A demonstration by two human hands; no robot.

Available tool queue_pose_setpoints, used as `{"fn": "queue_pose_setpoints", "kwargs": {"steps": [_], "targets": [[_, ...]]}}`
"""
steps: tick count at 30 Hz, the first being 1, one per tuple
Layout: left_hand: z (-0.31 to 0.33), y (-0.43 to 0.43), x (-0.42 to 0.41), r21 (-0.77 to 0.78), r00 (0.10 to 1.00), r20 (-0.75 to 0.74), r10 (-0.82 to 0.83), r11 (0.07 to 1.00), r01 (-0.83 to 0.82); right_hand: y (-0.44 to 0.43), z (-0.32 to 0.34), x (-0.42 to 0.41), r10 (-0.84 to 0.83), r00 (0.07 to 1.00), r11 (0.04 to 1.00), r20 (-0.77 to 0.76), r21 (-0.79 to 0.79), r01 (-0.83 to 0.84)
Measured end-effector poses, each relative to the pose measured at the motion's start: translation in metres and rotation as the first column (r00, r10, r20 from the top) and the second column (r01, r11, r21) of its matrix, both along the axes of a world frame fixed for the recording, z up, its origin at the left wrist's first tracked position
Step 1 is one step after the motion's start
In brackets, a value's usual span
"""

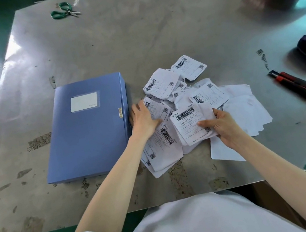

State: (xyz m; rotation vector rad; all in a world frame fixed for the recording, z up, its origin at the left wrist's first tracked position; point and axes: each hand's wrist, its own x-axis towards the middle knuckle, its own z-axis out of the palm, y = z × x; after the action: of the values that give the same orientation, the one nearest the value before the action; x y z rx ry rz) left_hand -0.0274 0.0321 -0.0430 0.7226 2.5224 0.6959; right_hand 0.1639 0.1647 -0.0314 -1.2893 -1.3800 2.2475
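Two hands sort a loose heap of barcoded slips. The right hand's (223, 126) thumb and curled fingers (207, 123) pinch one label (189, 126) by its right edge, lifted just above the heap's 6 o'clock side. The left hand (142, 120) lies flat, its fingers (136, 108) lightly spread and pressing on slips at the heap's 9 o'clock edge.

The pile of shipping labels (208, 95) sprawls just right of the middle of the metal table (135, 37), crumpled and overlapping. A closed blue file box (87, 126) lies just beside it at 9 o'clock, a red utility knife (299, 87) at 3 o'clock, and green scissors (64, 11) well apart at 11 o'clock.

The step in hand appears to be gathering the slips one by one into a squared stack. The next move likely calls for laying the held label face up on a matching slip while the left hand steadies the pile.
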Motion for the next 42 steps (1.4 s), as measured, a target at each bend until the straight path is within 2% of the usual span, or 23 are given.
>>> {"fn": "queue_pose_setpoints", "kwargs": {"steps": [4, 11, 14, 17, 22, 25, 29, 35, 42], "targets": [[-0.001, 0.000, -0.003, 0.024, 0.996, -0.090, -0.022, 0.999, 0.025, 0.003, 0.001, 0.000, -0.027, 1.000, 1.000, 0.006, 0.001, 0.027], [0.011, -0.008, -0.003, 0.286, 0.986, -0.129, 0.107, 0.956, -0.066, 0.007, 0.005, -0.002, -0.052, 0.998, 0.998, 0.022, 0.033, 0.052], [0.026, -0.011, -0.003, 0.418, 0.980, -0.068, 0.188, 0.897, -0.143, 0.007, 0.006, -0.003, -0.032, 0.999, 0.997, 0.039, 0.071, 0.029], [0.040, -0.013, -0.002, 0.500, 0.969, 0.070, 0.239, 0.832, -0.241, 0.008, 0.008, -0.004, -0.019, 0.998, 0.995, 0.052, 0.100, 0.014], [0.049, -0.016, 0.008, 0.536, 0.926, 0.321, 0.199, 0.768, -0.351, 0.006, 0.011, -0.007, -0.005, 0.999, 0.993, 0.036, 0.116, 0.000], [0.045, -0.015, 0.019, 0.501, 0.918, 0.378, 0.121, 0.807, -0.313, 0.000, 0.013, -0.008, 0.012, 1.000, 0.996, -0.021, 0.085, -0.011], [0.035, -0.012, 0.034, 0.421, 0.946, 0.317, 0.067, 0.884, -0.203, -0.009, 0.015, -0.011, 0.039, 0.994, 0.999, -0.098, 0.036, -0.036], [0.030, -0.013, 0.049, 0.416, 0.982, 0.187, 0.002, 0.906, -0.081, -0.018, 0.009, -0.014, 0.064, 0.993, 0.996, -0.102, 0.061, -0.058], [0.028, -0.013, 0.059, 0.389, 0.983, 0.181, 0.022, 0.916, -0.092, -0.027, 0.002, -0.017, 0.108, 0.992, 0.993, -0.070, 0.058, -0.105]]}}
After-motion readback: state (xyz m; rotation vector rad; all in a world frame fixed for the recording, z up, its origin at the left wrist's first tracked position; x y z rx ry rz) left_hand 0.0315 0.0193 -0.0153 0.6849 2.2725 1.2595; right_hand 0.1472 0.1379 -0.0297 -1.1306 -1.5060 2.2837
